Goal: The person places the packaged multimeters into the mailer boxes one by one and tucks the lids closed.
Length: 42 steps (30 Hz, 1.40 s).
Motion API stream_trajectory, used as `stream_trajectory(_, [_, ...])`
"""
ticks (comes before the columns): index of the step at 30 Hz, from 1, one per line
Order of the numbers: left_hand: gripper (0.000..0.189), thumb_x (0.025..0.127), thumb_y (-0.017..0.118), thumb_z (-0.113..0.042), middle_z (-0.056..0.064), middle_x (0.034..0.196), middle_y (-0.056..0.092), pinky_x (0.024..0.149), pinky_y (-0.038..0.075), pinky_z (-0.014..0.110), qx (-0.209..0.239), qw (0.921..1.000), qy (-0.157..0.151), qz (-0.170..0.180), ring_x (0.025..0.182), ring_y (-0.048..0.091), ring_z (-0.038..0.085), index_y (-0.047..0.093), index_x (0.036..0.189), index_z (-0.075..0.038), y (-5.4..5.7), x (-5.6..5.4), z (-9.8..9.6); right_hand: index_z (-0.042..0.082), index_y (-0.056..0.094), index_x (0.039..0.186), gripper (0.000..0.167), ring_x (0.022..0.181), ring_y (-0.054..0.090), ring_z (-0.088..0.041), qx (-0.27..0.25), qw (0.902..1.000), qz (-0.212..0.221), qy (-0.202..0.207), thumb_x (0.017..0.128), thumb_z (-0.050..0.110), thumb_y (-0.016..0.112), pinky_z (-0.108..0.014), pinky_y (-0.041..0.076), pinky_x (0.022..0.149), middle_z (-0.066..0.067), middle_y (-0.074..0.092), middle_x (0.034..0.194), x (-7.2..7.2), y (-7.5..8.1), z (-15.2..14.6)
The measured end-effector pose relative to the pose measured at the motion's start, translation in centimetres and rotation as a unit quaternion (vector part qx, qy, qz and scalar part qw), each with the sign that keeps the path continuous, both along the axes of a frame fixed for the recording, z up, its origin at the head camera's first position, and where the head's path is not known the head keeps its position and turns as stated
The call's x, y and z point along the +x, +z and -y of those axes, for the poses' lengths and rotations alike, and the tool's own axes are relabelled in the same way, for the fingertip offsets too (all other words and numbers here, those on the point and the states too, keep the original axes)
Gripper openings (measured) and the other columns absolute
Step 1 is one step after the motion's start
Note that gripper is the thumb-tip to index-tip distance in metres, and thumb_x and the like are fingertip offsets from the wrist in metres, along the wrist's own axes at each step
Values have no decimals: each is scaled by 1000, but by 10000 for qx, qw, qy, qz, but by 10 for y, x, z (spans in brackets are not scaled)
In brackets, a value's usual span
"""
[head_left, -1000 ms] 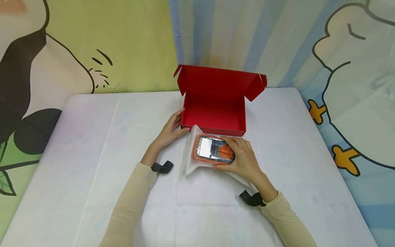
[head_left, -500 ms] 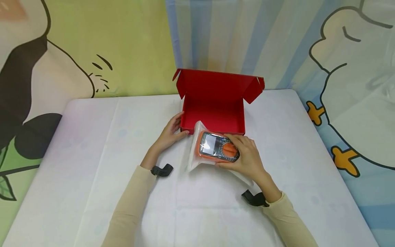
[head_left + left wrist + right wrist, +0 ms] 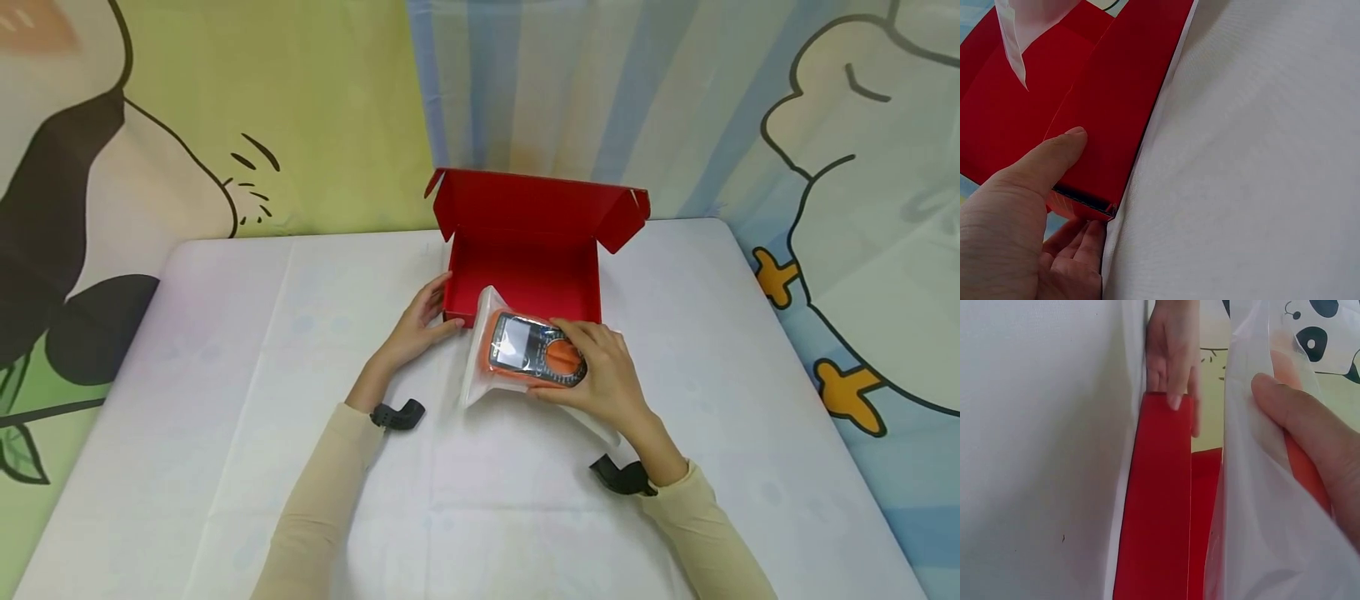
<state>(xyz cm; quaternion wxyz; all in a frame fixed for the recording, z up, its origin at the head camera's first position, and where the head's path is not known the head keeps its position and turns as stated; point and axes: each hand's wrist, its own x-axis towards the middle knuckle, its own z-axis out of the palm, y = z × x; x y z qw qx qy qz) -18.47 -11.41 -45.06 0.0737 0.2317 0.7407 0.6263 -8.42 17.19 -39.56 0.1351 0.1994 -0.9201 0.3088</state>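
Observation:
An orange and black multimeter (image 3: 517, 343) with a round dial is wrapped in a clear plastic bag (image 3: 477, 379). My right hand (image 3: 600, 367) grips it by the dial end, thumb on the near side and fingers on the far side. In the head view it overlaps the front wall of the open red cardboard box (image 3: 525, 267). My left hand (image 3: 416, 329) holds the box at its front left corner. The left wrist view shows the thumb (image 3: 1063, 153) on the front wall and the other fingers around the side. No contents show inside the box.
The box stands near the back of a white-covered table (image 3: 315, 275), its lid (image 3: 540, 200) raised at the back with side flaps folded inward. A printed cartoon curtain (image 3: 322, 108) hangs right behind the table.
My right hand has carried the bagged multimeter a little forward and to the right, over the box's front edge. My left hand keeps its place at the box corner.

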Motion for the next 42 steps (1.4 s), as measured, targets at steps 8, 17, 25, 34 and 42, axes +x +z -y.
stream_trajectory(8, [76,81,66,3,17,147,25,106,29,44,74,10000,-21,-8,131,29,32,23,144,-1,-1,-1,1,13,54,126,89,106,46,-26,87,9999,14,-136,51,49,86,-42,37,85,-13,55,114,-4,-2,-1])
stream_trajectory(17, [75,81,66,5,17,146,27,106,29,44,126,9999,-65,-40,131,30,32,24,143,0,-1,0,0,12,54,125,89,102,48,-27,101,9995,15,-286,51,50,86,-42,36,84,-14,55,113,-14,-8,-2])
stream_trajectory(25, [76,80,67,5,17,146,26,106,29,40,165,9998,-69,-129,131,31,29,24,143,1,-1,1,-1,12,54,125,90,100,48,-27,196,9992,112,-323,51,52,85,-41,36,82,-15,55,111,-20,-11,1])
stream_trajectory(34, [76,80,67,5,19,145,24,106,28,42,233,9995,-105,-161,131,31,30,23,143,2,-3,0,1,10,54,125,90,102,49,-29,385,9986,206,-301,52,53,84,-43,36,84,-16,55,111,-26,-6,1])
stream_trajectory(42, [77,82,67,0,13,145,25,107,28,40,252,9994,-97,-212,130,32,27,24,145,-6,-15,-6,5,10,52,128,90,100,47,-26,780,9949,609,-198,56,56,81,-42,36,86,-13,55,112,-35,3,6])
